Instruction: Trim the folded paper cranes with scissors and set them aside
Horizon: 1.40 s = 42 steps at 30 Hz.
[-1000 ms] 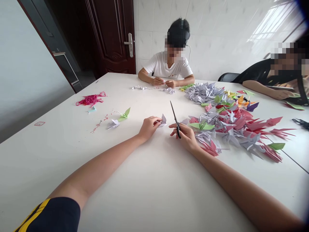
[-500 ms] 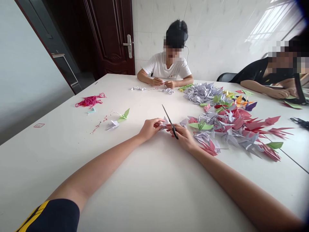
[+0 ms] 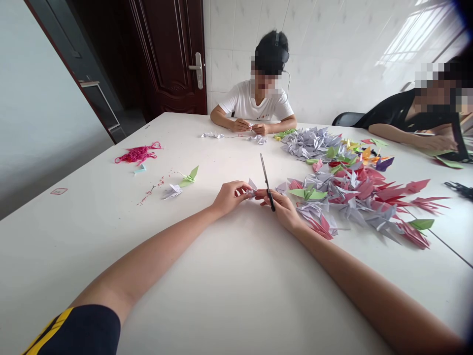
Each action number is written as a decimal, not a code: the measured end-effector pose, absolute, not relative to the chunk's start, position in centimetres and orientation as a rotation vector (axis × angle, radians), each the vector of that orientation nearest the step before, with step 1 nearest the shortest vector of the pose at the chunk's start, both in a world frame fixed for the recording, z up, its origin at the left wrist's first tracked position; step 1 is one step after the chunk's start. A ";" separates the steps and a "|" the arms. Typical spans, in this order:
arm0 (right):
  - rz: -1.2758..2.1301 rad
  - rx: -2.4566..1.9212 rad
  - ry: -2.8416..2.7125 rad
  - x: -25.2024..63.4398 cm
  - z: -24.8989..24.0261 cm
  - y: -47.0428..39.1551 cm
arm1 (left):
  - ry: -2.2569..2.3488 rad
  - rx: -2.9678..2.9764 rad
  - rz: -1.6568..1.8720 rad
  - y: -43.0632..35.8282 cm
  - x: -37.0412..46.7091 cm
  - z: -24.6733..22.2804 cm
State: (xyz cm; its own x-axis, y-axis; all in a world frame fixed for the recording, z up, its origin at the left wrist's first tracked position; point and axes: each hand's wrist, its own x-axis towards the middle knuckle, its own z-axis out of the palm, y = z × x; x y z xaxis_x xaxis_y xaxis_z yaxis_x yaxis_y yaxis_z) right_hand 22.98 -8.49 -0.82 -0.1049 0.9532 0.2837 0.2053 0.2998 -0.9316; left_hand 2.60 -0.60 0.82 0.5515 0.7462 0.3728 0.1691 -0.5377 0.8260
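Between my hands is a pale lilac paper crane [image 3: 252, 185], partly covered by fingers. My left hand [image 3: 233, 195] pinches it from the left. My right hand [image 3: 283, 208] keeps a pair of black-handled scissors [image 3: 265, 176] in its grip, blades pointing up and away from me. The fingertips of that hand also reach the crane's right side; whether they press on it I cannot tell. To the left lie a white-lilac paper crane [image 3: 172, 191] and a green paper crane [image 3: 190, 176].
Right of my hands spreads a heap of folded cranes [image 3: 364, 185]. Pink string [image 3: 137, 154] lies tangled at the left, near red scraps [image 3: 151, 189]. Across the white table [image 3: 207, 296] one person [image 3: 254, 101] handles small paper pieces; another person [image 3: 391, 116] sits at the right.
The scissors have swung more upright, their tips moving right and slightly up. My left hand stays nearly in place at the crane. At the right, the other person's hand has shifted.
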 end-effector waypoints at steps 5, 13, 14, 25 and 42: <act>0.913 -1.082 -1.524 23.0 -0.9 -8.5 | 0.791 1.984 0.988 -0.7 2.5 0.9; 0.925 -1.091 -1.555 22.8 -0.5 -8.7 | 0.802 1.890 1.012 -0.4 2.5 0.8; 0.929 -1.081 -1.560 22.8 -0.5 -8.7 | 0.800 1.887 1.011 -0.4 2.5 0.9; 0.944 -1.054 -1.605 22.8 -0.6 -8.7 | 0.852 1.909 1.099 -0.2 2.5 0.6; 1.007 -1.088 -1.614 22.8 -0.2 -8.8 | 0.844 2.046 1.139 -0.5 2.5 0.8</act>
